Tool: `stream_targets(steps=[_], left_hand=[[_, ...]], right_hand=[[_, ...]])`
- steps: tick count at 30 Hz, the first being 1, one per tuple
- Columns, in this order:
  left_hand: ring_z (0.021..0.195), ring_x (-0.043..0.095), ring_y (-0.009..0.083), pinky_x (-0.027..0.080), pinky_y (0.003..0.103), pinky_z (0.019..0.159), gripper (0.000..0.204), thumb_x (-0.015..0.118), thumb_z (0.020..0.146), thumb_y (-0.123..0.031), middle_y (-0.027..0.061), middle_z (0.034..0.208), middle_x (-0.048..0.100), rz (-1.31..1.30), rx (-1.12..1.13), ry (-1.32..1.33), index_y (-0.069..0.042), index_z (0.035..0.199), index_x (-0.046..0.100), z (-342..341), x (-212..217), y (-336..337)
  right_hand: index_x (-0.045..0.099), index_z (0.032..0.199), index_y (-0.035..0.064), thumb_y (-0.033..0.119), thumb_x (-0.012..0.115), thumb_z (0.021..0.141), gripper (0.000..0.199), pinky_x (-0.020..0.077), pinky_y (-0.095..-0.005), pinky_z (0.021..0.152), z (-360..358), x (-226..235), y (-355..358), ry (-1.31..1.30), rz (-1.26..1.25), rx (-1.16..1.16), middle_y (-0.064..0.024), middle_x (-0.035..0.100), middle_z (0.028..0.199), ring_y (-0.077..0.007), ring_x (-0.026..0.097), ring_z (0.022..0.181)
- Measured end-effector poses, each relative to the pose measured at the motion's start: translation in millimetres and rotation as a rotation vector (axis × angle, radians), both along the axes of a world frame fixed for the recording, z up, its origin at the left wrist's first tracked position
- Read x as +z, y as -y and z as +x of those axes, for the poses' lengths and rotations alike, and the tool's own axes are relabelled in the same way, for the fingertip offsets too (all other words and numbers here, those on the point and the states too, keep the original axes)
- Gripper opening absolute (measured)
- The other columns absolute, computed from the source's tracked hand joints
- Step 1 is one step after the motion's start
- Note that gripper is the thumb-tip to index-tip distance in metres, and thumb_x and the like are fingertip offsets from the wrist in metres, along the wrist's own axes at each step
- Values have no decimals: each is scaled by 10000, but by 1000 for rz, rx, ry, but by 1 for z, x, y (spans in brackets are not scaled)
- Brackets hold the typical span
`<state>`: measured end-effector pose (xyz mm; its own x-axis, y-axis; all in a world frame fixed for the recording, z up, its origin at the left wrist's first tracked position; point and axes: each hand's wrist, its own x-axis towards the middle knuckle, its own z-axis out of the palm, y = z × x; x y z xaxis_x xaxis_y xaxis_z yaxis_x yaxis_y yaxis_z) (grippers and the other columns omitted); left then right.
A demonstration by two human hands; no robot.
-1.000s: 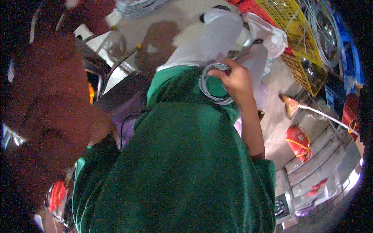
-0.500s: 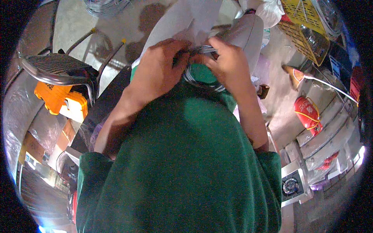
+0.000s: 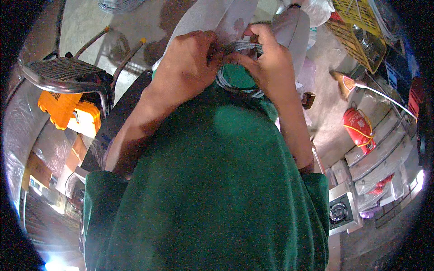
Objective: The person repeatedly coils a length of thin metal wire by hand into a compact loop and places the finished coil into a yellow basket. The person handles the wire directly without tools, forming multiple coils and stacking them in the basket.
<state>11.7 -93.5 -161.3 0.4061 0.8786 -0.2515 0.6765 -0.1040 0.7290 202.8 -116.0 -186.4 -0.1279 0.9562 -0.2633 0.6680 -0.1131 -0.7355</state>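
Note:
A ring-shaped coil of thin grey wire (image 3: 238, 91) is held up in front of my green shirt, above my lap. My left hand (image 3: 192, 61) is closed at the coil's left side, its fingers bent and partly hidden behind the knuckles. On the other side my right hand (image 3: 269, 58) grips the upper right of the ring, thumb pointing inward and fingers curled over the strands. Both thumbs come close together at the top of the loop. Green shirt shows through its middle.
At left stands a metal-framed chair (image 3: 68, 74), with an orange case (image 3: 58, 108) beneath. Another wire coil (image 3: 120, 4) lies on the floor at the far left. To the right are a yellow crate (image 3: 357, 40), a broom (image 3: 350, 86), a red fire extinguisher (image 3: 358, 128) and a gas stove (image 3: 340, 211).
Both hands and the coil have shifted slightly away from my body. My right index finger is raised and bent more over the strands. Both hands keep their hold.

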Motion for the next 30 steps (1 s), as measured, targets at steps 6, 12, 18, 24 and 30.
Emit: stream_targets(steps=[6, 12, 18, 24, 30], left_hand=[[788, 645, 432, 510, 479, 685, 146, 637, 833, -122, 253, 783, 641, -91, 28, 46, 22, 839, 615, -5, 0, 1], [808, 632, 461, 506, 506, 702, 176, 619, 857, -135, 269, 789, 639, -89, -49, -17, 38, 879, 596, -9, -4, -1], [810, 625, 481, 504, 535, 726, 221, 594, 864, -160, 289, 783, 633, -117, -129, -85, 55, 903, 559, -9, -6, -5], [814, 631, 485, 512, 540, 721, 232, 604, 842, -156, 304, 784, 631, -145, -132, -102, 60, 912, 554, -1, -8, -9], [830, 630, 487, 519, 535, 733, 249, 636, 830, -153, 313, 792, 631, -163, -88, -113, 67, 917, 558, 4, -4, -5]], right_hand=[[581, 1034, 60, 167, 848, 669, 465, 532, -376, 767, -4, 0, 3, 10, 254, 8, -131, 659, 971, -318, 663, 900], [625, 1005, 80, 52, 840, 606, 454, 536, -356, 786, -7, -3, 9, -2, 403, 36, -115, 636, 1047, -313, 643, 948], [704, 959, 82, 7, 803, 624, 357, 512, -361, 857, -5, -10, 14, -81, 482, 76, -95, 627, 1110, -288, 623, 1009], [745, 987, 119, 27, 767, 678, 323, 471, -363, 927, 0, -15, 18, -59, 485, 108, -69, 621, 1165, -267, 593, 1081], [741, 987, 105, 49, 782, 707, 289, 494, -347, 887, -2, -14, 7, -194, 219, 18, -85, 651, 1102, -265, 624, 1027]])
